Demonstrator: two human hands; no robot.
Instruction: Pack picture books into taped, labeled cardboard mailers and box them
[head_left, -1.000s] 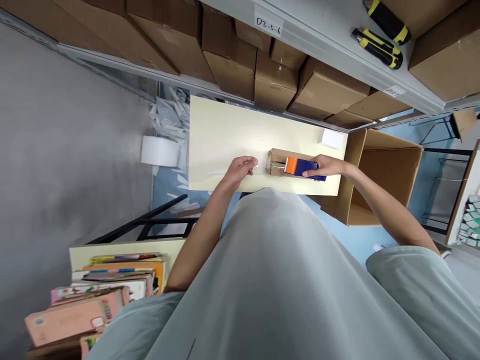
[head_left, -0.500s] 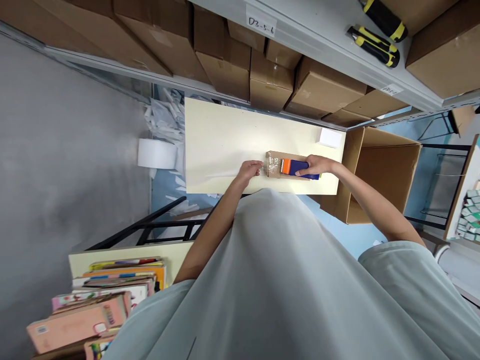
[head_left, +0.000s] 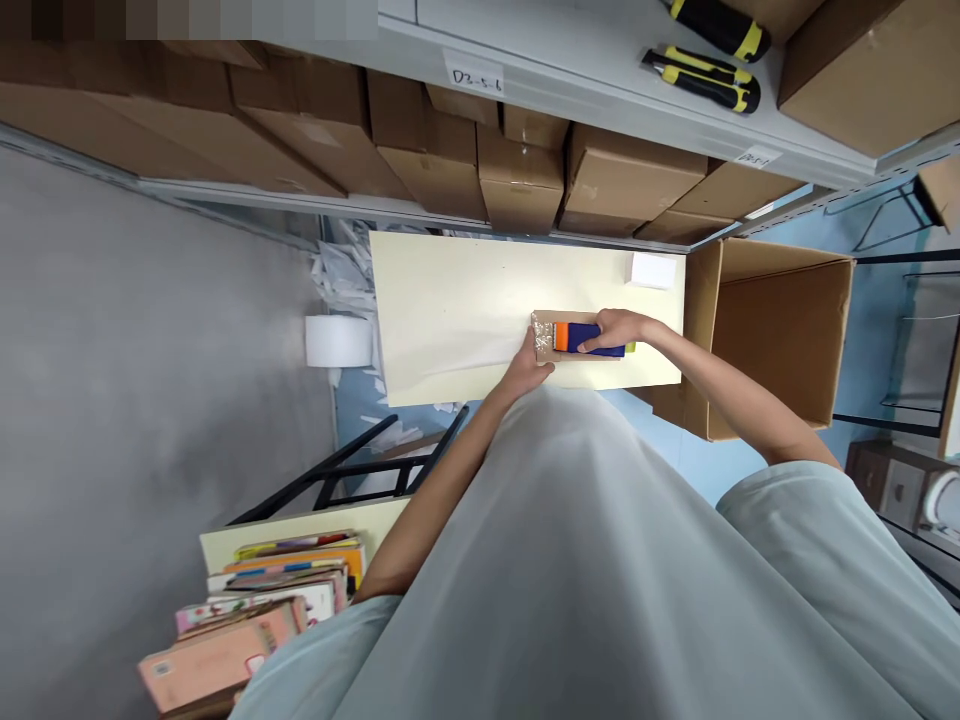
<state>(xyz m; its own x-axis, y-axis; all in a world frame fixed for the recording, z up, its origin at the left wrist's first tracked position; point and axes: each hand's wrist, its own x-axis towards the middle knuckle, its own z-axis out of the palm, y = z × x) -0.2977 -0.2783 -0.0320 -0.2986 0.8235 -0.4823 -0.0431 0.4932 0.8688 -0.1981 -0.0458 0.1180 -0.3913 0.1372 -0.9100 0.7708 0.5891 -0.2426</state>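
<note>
On the cream table lies a narrow cardboard box point(head_left: 574, 316), its left end covered by shiny, wrinkled clear tape point(head_left: 543, 331). My left hand point(head_left: 528, 369) grips that end, fingers along the end face and thumb at the near side. A tape dispenser point(head_left: 576, 338), dark blue with an orange front, rests along the top of the box. Wrapped over the dispenser's right part is my right hand point(head_left: 616, 330); the tape roll itself cannot be made out.
The cream table point(head_left: 450, 300) carries a small white box point(head_left: 651, 270) at its back right. Beside it stands a large open carton point(head_left: 780, 340). A shelf with cartons point(head_left: 521, 185) and yellow-black cutters point(head_left: 709, 80) overhangs the back. Books point(head_left: 225, 650) lie lower left.
My left hand has moved from the loose tape at the left onto the box's end, and the tape now lies closer against it. The dispenser stays in my right hand. The view has shifted slightly.
</note>
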